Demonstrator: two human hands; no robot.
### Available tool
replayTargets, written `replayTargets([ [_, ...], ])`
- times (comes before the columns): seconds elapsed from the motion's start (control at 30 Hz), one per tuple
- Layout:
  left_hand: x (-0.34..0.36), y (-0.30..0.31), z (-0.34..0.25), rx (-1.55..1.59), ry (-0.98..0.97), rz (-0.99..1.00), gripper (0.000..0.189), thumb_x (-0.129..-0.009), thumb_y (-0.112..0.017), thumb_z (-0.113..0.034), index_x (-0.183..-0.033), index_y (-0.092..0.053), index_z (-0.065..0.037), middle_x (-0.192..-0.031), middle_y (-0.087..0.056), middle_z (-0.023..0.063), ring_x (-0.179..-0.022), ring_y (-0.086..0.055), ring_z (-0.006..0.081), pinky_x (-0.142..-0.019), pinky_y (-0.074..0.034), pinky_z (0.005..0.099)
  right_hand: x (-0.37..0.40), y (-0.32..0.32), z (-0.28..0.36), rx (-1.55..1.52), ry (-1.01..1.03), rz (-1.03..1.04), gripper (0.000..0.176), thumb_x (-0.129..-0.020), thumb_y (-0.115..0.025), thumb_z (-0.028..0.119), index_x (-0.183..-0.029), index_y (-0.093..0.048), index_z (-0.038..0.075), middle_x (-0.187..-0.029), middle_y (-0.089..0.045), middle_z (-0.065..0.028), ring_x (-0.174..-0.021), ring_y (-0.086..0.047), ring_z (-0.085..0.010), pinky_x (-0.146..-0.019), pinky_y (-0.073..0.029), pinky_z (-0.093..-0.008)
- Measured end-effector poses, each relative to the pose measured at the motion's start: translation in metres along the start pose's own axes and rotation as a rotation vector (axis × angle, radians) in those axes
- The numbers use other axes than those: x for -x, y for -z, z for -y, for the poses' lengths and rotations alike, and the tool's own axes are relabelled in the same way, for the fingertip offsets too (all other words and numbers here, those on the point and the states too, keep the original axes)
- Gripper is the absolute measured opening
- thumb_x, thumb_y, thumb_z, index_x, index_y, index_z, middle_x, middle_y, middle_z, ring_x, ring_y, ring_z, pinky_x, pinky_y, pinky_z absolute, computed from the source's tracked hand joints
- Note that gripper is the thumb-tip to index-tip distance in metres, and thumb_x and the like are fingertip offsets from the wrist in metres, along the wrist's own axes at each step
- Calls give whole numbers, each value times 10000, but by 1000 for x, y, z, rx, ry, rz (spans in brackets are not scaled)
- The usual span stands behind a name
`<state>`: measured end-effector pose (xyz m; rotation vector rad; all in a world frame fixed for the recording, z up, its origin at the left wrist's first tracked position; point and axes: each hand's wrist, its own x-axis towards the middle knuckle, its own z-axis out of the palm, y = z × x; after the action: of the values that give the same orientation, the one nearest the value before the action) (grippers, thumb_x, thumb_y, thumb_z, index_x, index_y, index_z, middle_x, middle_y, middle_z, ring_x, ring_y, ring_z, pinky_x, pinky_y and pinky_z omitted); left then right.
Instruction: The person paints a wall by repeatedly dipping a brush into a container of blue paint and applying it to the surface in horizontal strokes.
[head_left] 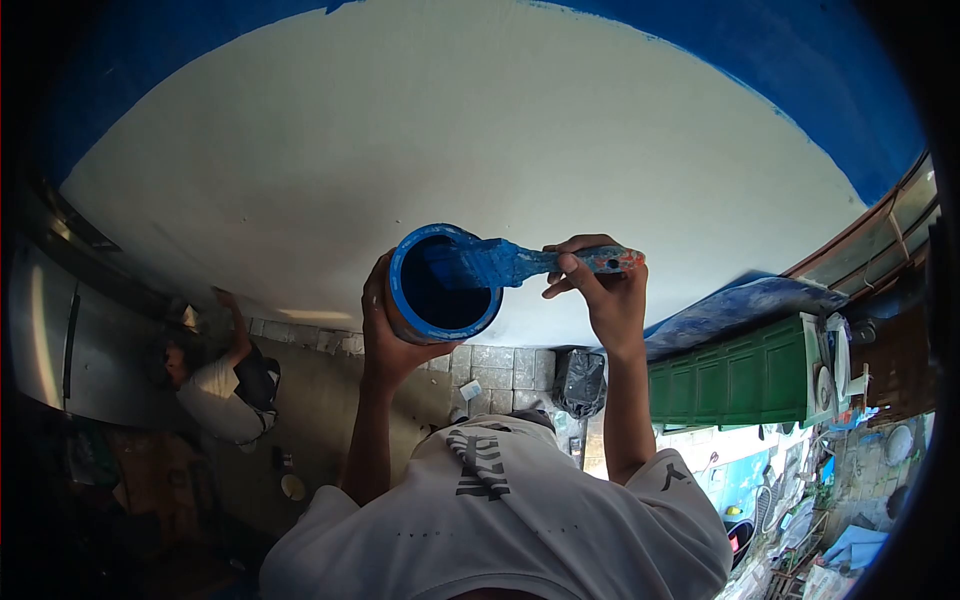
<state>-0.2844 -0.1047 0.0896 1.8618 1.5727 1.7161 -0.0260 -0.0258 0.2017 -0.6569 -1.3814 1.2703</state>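
My left hand (385,340) is wrapped around a small round paint can (402,300) whose rim and inside are coated in blue paint. My right hand (605,295) grips the paint-smeared handle of a flat brush (495,263). The blue-loaded bristles lie across the can's open mouth. Both arms are raised in front of a large white surface (480,130) with blue paint (800,60) along its upper edges. My white printed shirt (500,520) fills the bottom of the view.
Another person in a white shirt (225,385) is at the left, one hand on the white surface. A grey tiled floor (500,365), a black bag (580,382), a green panelled structure (735,375) and cluttered items at the right are visible.
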Motion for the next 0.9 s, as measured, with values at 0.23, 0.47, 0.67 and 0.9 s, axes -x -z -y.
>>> replayTargets([
  [0.23, -2, 3, -3, 14, 30, 55, 1348, -529, -1038, -299, -1594, -228, -139, -1577, -365, 155, -1446, -423, 346, -1192, -420, 514, 2, 7, -7, 0, 2, -54, 186, -961, -723, 45, -1046, -691, -117, -986, -735, -205, -798, -729, -223, -693, -676, -368],
  [0.47, -4, 0, 0, 23, 13, 47, 1342, -517, -1042, -282, -1590, -255, -110, -1550, -398, 160, -1427, -448, 340, -1181, -425, 510, 6, 9, -10, -44, -11, -50, 187, -951, -724, 26, -1063, -680, -117, -1045, -730, -249, -823, -733, -238, -709, -676, -375],
  [0.67, -6, -3, -4, 14, 14, 35, 1353, -493, -1048, -274, -1587, -273, -86, -1534, -417, 167, -1415, -463, 338, -1171, -427, 512, 6, 10, -13, -66, -23, -25, 188, -947, -726, 16, -1077, -676, -110, -1080, -726, -263, -847, -739, -247, -739, -676, -382],
  [0.9, -4, -5, -5, 39, 45, 37, 1314, -541, -1036, -276, -1587, -259, -106, -1560, -389, 164, -1437, -434, 346, -1184, -415, 505, 10, 14, -20, -93, -6, -3, 176, -941, -725, -2, -1074, -676, -107, -1083, -726, -259, -858, -742, -251, -756, -675, -403],
])
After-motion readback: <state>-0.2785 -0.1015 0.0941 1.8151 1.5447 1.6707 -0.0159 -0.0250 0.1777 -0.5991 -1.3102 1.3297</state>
